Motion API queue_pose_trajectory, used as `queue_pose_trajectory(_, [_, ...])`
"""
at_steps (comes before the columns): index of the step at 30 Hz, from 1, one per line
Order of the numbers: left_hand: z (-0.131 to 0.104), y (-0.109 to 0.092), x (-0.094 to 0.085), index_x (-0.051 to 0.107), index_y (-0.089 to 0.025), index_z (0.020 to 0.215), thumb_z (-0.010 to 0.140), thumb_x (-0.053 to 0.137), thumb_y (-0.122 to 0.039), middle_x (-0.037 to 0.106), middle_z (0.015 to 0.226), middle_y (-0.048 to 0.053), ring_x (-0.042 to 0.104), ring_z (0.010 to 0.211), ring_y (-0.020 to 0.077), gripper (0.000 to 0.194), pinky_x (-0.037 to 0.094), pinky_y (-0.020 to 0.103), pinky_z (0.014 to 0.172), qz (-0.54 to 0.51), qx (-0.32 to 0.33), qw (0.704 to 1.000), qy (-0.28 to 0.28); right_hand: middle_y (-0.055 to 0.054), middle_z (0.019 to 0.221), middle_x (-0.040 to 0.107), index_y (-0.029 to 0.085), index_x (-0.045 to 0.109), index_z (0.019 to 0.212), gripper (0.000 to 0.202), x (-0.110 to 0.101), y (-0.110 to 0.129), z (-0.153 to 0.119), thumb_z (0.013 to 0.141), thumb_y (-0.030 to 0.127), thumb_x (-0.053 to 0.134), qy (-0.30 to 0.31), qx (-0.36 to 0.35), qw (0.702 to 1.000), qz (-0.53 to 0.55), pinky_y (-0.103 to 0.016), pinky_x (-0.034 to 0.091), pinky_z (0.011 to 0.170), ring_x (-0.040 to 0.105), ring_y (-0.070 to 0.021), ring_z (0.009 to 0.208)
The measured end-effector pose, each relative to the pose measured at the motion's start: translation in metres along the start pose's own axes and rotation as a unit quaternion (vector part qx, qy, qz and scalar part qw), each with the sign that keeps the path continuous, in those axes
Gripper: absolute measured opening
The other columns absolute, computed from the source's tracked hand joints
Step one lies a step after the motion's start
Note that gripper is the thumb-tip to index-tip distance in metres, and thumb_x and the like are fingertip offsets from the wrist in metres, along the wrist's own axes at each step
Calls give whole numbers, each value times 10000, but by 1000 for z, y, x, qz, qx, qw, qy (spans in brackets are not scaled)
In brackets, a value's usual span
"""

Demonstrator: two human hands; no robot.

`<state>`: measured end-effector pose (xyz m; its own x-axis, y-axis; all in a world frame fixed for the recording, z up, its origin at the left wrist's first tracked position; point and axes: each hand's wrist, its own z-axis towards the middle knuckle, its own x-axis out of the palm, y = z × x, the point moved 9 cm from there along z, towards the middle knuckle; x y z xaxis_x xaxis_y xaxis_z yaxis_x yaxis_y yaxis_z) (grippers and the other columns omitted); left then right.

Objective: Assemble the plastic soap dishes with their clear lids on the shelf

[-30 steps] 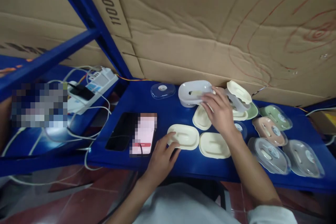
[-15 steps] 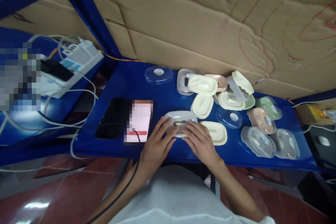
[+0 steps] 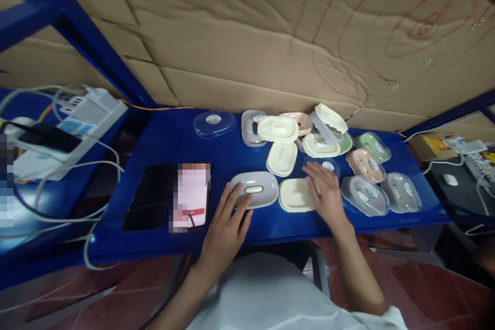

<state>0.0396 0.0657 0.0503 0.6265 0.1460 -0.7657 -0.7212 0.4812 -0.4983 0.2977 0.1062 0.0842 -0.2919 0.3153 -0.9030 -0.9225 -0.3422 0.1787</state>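
A grey oval dish (image 3: 266,188) with a pale bar at its centre lies on the blue table near the front edge. Fingers spread, my left hand (image 3: 228,219) rests on the dish's left side. My right hand (image 3: 327,191) is over the right end of a cream dish (image 3: 292,196), its fingers apart and reaching toward a clear lid (image 3: 328,166). Whether those fingers touch the lid cannot be made out.
Behind stand a cream piece (image 3: 281,160), a stacked cream piece (image 3: 277,129) and a clear lid at the back left. Several lidded dishes (image 3: 365,196) sit at the right. A lit phone (image 3: 191,193) and a power strip (image 3: 85,121) are at the left.
My right hand has left the grey dish and moved right, over the cream dish. My left hand stays on the grey dish. The whole view has shifted.
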Motion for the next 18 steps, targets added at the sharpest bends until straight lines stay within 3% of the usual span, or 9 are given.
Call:
queue_pose_trajectory(3, [0,-1,-1,597,-219,1431,1033,625,-139,521,1640,153,348,1627,378,407,482,621,1238,-1,0,1000,-9,-156,1584,593,233,584,1538,445,-4,-56,-10,1106,298,497,-16,78,995,-65,-583,446,1207,514,-358,1514])
queue_pose_trajectory(7, [1,-1,1,598,-225,1432,1036,624,-147,527,1633,145,360,1622,378,404,483,628,1236,0,1,1000,-20,-129,1632,547,253,506,1605,511,12,-79,-16,1106,357,507,56,107,988,-94,-623,488,1158,461,-395,1548])
queue_pose_trajectory(9, [1,0,1,604,-228,1429,1042,613,-151,532,1630,138,366,1620,371,394,496,621,1230,4,-2,1000,-24,-108,1628,555,267,509,1605,510,12,-77,-16,1109,387,504,68,99,989,-91,-585,531,1114,472,-384,1542])
queue_pose_trajectory(14, [1,-2,-1,617,-240,1422,1050,593,-148,562,1608,120,407,1603,342,384,557,571,1191,9,-10,1000,-25,-73,1534,652,306,507,1599,486,-14,-63,-15,1121,395,495,2,46,999,-29,-514,530,1106,598,-314,1437])
queue_pose_trajectory(18, [0,-2,-3,620,-250,1408,1047,600,-136,576,1594,113,410,1603,328,379,548,554,1204,0,-10,999,-33,-77,1492,681,294,549,1544,426,-23,-29,-9,1123,341,502,-22,14,1000,5,-477,504,1081,642,-290,1376])
